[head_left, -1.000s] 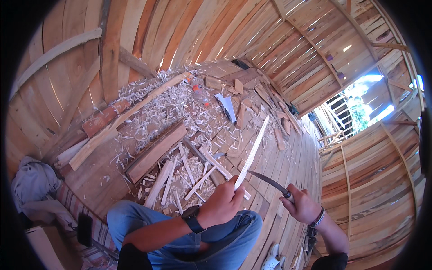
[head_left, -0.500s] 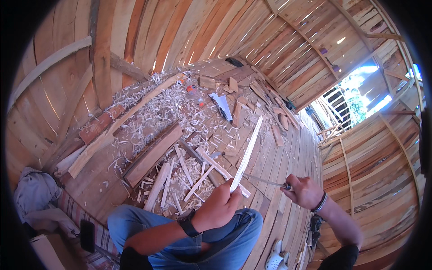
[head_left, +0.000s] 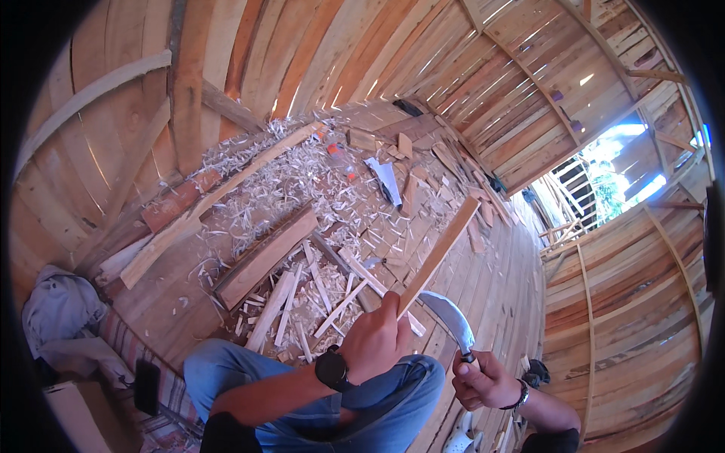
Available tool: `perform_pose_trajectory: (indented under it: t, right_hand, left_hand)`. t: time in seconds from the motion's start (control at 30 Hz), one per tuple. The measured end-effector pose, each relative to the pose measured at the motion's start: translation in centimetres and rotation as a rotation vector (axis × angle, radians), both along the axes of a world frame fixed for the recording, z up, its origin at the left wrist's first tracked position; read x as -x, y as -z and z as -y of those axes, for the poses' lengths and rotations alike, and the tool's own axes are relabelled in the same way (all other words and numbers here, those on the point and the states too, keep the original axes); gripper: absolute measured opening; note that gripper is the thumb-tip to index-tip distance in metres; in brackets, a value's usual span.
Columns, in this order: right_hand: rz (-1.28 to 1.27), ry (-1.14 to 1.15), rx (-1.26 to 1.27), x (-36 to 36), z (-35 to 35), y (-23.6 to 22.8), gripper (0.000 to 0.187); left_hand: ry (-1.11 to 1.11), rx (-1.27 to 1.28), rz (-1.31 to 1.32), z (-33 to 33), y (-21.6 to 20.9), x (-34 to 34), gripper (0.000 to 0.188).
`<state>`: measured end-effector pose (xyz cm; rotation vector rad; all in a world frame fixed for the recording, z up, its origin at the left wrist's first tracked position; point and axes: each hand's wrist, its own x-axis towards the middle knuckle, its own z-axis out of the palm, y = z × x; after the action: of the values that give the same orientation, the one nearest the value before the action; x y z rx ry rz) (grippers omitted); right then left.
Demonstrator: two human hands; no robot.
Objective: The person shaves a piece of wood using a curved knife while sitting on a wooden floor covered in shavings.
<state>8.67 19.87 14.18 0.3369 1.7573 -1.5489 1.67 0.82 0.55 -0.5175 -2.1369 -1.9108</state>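
My left hand (head_left: 377,336) is closed round the lower end of a flat wooden stick (head_left: 439,253), which slants up and away to the right. In my right hand (head_left: 485,383) is the dark handle of a curved knife (head_left: 451,321) with a hooked, shiny blade. The blade's tip end lies close beside the stick, just above my left fist; whether it touches the wood I cannot tell. Both hands are over my crossed legs in blue jeans (head_left: 400,400).
Before me are a thick wooden block (head_left: 268,257), several split sticks (head_left: 285,306) and curled shavings (head_left: 257,192). A long board (head_left: 219,196) lies at left. Farther off are a white sheet-like piece (head_left: 385,180) and offcuts. A phone (head_left: 146,386) is by my left; a clog (head_left: 462,436) lies at lower right.
The stick has turned from its pale, freshly cut face to a browner, wider face. My right hand has come down and nearer, and the knife's blade now shows its broad side.
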Motion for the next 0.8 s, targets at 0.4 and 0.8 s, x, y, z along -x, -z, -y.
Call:
perform_pose_trajectory:
  t: [0.4, 0.8]
  right_hand:
    - [-0.235, -0.078, -0.203, 0.3, -1.9, 1.7, 0.025]
    - [-1.403, -0.827, -0.979, 7.0, -6.4, 0.2, 0.027]
  left_hand:
    - [0.073, -0.011, 0.0, -0.2, -0.5, -0.4, 0.019]
    - [0.268, -0.126, 0.066, 2.3, -3.4, -3.1, 0.018]
